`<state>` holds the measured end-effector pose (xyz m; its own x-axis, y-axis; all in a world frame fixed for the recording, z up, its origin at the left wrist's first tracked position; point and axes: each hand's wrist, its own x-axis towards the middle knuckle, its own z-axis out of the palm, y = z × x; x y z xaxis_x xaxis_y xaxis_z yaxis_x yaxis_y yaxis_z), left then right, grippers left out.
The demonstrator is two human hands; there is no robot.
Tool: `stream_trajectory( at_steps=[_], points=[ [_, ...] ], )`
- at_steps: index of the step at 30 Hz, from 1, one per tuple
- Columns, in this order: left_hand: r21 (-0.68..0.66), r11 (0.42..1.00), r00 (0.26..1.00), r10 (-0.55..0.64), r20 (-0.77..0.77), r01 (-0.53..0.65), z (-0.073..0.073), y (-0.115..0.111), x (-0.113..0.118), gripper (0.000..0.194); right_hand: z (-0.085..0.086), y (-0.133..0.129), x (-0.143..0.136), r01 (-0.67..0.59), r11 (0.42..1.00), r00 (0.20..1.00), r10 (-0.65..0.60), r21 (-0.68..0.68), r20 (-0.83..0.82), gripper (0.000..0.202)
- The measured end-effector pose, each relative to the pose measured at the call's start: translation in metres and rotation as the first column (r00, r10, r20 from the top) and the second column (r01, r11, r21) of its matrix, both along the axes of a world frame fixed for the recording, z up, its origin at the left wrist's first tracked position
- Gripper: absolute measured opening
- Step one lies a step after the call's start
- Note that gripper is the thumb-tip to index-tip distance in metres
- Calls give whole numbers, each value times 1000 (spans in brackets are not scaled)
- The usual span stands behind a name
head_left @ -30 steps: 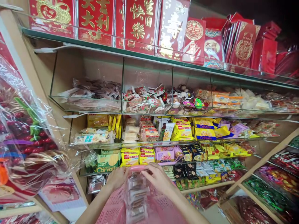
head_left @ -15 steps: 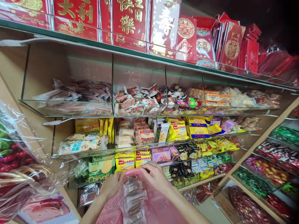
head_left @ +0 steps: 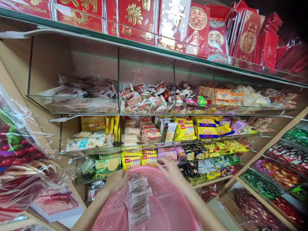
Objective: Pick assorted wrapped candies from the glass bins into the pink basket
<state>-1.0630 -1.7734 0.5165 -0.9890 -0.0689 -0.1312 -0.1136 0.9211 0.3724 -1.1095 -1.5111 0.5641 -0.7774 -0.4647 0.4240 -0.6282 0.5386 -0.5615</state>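
A pink perforated plastic basket is in front of me, its inside facing up. Inside it, toward the left, lies a row of small clear-wrapped snack packets. My left hand is closed on the basket's far left rim, its fingertips partly hidden. On the far right rim, my right hand has bent fingers curled at the edge, with the thumb against it. Just beyond the hands are yellow biscuit packs, a green biscuit pack and purple packs.
Glass-fronted shelves hold several kinds of wrapped snacks in compartments. Red envelopes with gold print stand on the top shelf. At left, a clear plastic wrap bulges out. A wooden side rack with sweets is on the right, above a cardboard box.
The basket has tilted so more of its inside shows. My right hand has shifted right along the rim and slightly up. The view has moved a little, putting the shelves slightly higher.
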Motion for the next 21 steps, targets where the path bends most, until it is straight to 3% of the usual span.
stream_trajectory(
  at_steps=[2,4,7,10,13,15,17,19,21],
  points=[
    [15,1000,1000,-5,-2,5,2,-5,3,54,-12,15,-3,14,1000,993,-15,13,114,23],
    [55,998,1000,-24,-5,24,1,-12,5,53,-26,28,-3,-50,999,948,54,-23,314,31],
    [149,988,999,-53,7,51,3,-25,7,51,-41,37,5,-173,966,788,253,-193,561,34],
    [352,927,991,-135,-5,128,10,-36,14,49,-43,35,13,-160,923,706,356,-351,612,37],
    [641,761,992,-130,-2,101,17,-44,32,47,-39,33,19,-138,895,689,395,-425,608,37],
    [766,637,995,26,97,-91,14,-46,50,51,-36,34,21,-136,880,683,417,-456,600,36],
    [854,446,963,167,213,-267,4,-47,67,53,-37,37,21,-130,871,684,425,-474,593,37],
    [908,235,929,219,297,-346,-11,-48,79,55,-40,37,21,-112,879,707,398,-464,584,37],
    [901,175,897,280,341,-397,-24,-50,81,57,-46,35,19,-82,902,750,336,-423,570,37]
  ],
)
